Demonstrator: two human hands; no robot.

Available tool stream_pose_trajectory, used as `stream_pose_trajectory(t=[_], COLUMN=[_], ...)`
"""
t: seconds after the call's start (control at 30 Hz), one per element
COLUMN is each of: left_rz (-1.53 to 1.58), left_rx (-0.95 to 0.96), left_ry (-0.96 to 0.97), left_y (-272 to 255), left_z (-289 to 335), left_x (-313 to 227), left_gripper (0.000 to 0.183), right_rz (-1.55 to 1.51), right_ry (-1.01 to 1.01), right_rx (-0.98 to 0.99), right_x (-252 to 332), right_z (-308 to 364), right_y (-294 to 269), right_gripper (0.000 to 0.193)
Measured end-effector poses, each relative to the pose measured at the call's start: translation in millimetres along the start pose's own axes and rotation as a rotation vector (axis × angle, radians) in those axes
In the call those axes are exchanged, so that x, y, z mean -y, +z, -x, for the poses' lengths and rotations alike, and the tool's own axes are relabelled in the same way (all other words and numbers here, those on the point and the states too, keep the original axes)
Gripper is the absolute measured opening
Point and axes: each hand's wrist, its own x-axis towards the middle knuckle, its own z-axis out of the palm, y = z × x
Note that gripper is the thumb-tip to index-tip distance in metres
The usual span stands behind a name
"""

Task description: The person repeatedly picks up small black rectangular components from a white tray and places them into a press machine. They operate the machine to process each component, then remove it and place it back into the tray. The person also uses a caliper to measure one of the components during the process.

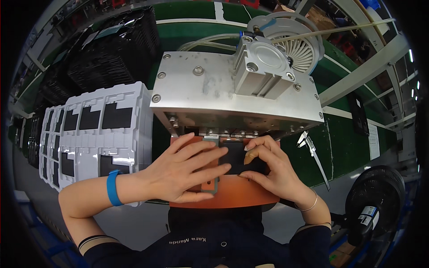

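A flat black piece (pixel 233 161) lies on the orange base plate (pixel 232 194), at the front of a metal press (pixel 205 91). My right hand (pixel 279 172) grips it at its right side, fingers curled and thumb near its front edge; one fingertip wears a yellowish cover. My left hand (pixel 178 172), a blue band at its wrist, stretches over the plate's left part. Its fingers are spread, with the tips at the black piece's left edge. Beneath those fingers runs a grey metal strip (pixel 216 185), partly hidden. Whether the left fingertips press on the piece is unclear.
White trays (pixel 89 147) with black flat pieces stand at the left, before stacks of black trays (pixel 111 56). A caliper (pixel 315 156) lies on the green bench right of the press. A black fan (pixel 375 201) stands at the lower right. Air hoses (pixel 210 42) run behind the press.
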Motion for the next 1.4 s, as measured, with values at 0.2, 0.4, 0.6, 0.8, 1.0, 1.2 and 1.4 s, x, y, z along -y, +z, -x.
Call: stream_pose_trajectory(t=[0.2,0.4,0.6,0.8,1.0,1.2,1.4], left_rz=[0.569,0.881,0.534,-0.258,-0.801,-0.644,-0.73], left_rx=[-0.261,-0.47,-1.151,-1.004,-0.742,-0.476,-0.378], left_ry=[-0.46,-0.645,-0.986,-1.198,-0.887,-0.792,-0.715], left_y=[-15.7,-33.3,-83.3,-49.9,-77.6,-90.8,-102.1], left_z=[-0.9,49.8,182.4,228.7,249.0,263.7,262.7], left_x=[-40.3,-66.1,-22.6,-3.2,11.7,34.3,53.4], left_gripper=[0.04,0.033,0.031,0.024,0.009,0.016,0.028], right_rz=[-0.5,-0.847,-0.164,0.318,0.535,0.389,-0.173], right_ry=[0.275,0.201,-0.276,-0.475,-0.313,-0.191,-0.24], right_rx=[-0.057,-0.084,0.18,0.151,0.265,0.325,0.171], right_x=[1.7,70.2,88.3,93.9,120.3,119.1,114.0], right_z=[15.4,-2.8,-60.0,-113.2,-125.1,-138.8,-132.3], right_y=[-1.9,41.5,67.4,158.1,176.6,181.6,171.5], right_gripper=[0.029,0.036,0.03,0.04,0.047,0.05,0.034])
